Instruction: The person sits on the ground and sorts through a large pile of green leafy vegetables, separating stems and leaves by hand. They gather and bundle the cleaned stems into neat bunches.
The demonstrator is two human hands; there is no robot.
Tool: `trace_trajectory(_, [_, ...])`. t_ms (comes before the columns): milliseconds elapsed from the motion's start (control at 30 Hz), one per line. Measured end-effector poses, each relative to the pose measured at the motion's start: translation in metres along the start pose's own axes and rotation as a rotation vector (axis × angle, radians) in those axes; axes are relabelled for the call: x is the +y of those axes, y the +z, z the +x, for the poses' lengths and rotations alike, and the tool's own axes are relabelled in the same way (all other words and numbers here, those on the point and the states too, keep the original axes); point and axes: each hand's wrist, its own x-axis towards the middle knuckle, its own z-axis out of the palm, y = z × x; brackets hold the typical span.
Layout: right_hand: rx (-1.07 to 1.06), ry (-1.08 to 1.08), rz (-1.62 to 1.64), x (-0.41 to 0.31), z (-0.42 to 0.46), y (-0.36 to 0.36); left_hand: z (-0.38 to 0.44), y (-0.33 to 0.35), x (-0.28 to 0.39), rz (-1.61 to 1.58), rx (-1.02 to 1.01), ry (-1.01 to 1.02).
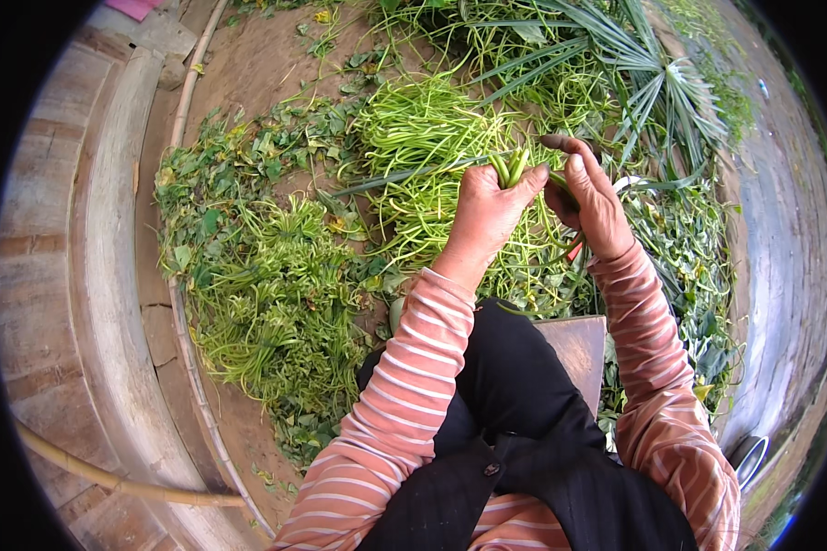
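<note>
My left hand (486, 200) is closed around a small bunch of thick green stems (513, 167), whose ends stick up above the thumb. Just to its right, my right hand (593, 200) is held with the thumb and index finger apart. A green stem (559, 181) lies between that thumb and the other fingers; whether it is gripped I cannot tell. Under the right hand shows a small red object (575, 248), mostly hidden. Beyond my hands lies a heap of long, leafless green stems (420, 131). A narrow leaf strip (393, 179) crosses this heap.
Bundled greens (282, 275) and loose leaves (248, 151) cover the ground at left. A fan-shaped palm leaf (668, 76) lies at far right over tangled vines (544, 76). Near my knees is a wooden board (572, 348). A bamboo pole (186, 358) runs along the left.
</note>
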Motion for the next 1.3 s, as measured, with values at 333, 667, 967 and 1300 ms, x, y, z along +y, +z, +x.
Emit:
trace_trajectory(333, [0.001,-0.009,0.009,0.003,-0.002,0.004,-0.005,0.001,0.005,-0.261,0.06,-0.141])
trace_trajectory(667, [0.282,-0.158,-0.054,0.028,-0.003,-0.015,-0.004,0.003,0.012,-0.28,-0.014,-0.006])
trace_trajectory(967, [0.369,-0.075,-0.41,0.021,-0.009,-0.049,0.0,-0.002,0.003,0.055,0.145,0.188])
trace_trajectory(1300, [0.049,0.001,-0.044,-0.014,-0.008,0.0,-0.007,0.003,0.011,0.009,-0.1,-0.028])
